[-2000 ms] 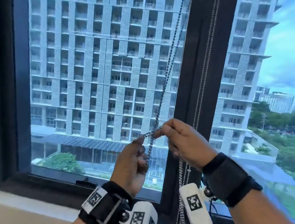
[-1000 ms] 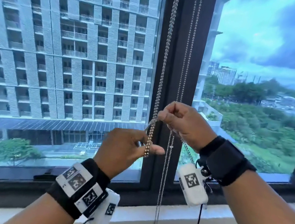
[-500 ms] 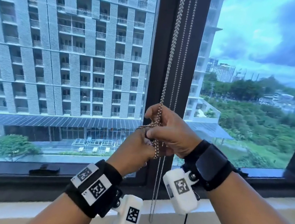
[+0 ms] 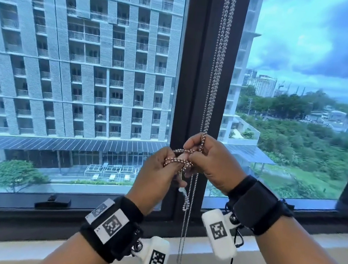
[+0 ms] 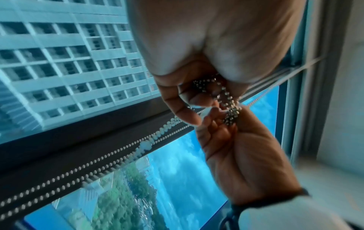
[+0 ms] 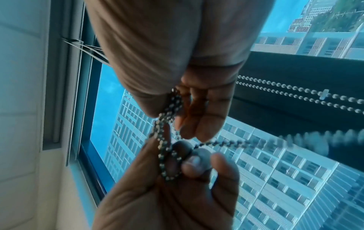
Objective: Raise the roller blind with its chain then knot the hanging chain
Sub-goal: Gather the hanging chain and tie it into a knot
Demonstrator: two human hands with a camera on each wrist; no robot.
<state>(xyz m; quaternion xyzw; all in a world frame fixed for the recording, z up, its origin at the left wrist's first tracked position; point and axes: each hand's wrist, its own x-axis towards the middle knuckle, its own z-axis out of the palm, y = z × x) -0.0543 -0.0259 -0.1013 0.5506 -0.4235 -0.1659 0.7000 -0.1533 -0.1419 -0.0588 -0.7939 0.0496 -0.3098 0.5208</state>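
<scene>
Both hands together in front of dark window frame (image 4: 195, 68): left hand (image 4: 159, 174) and right hand (image 4: 213, 163) each pinch looped bead chain (image 4: 216, 71); chain end dangles below them.

- I see the chain (image 4: 216, 75), a silver metal ball chain, hanging in doubled strands straight down in front of the dark window mullion (image 4: 198, 69).
- At mid-height the chain crosses over itself in a small tangle of loops, bunched between my two hands; the beads there look slightly coppery.
- From my right wrist view one loop (image 6: 167, 161) of the chain lies wrapped round fingertips.
- Below the tangle a short loop dangles, and longer strands (image 4: 183, 231) hang free, ending just above the sill.
- I cannot see the roller blind itself.
</scene>
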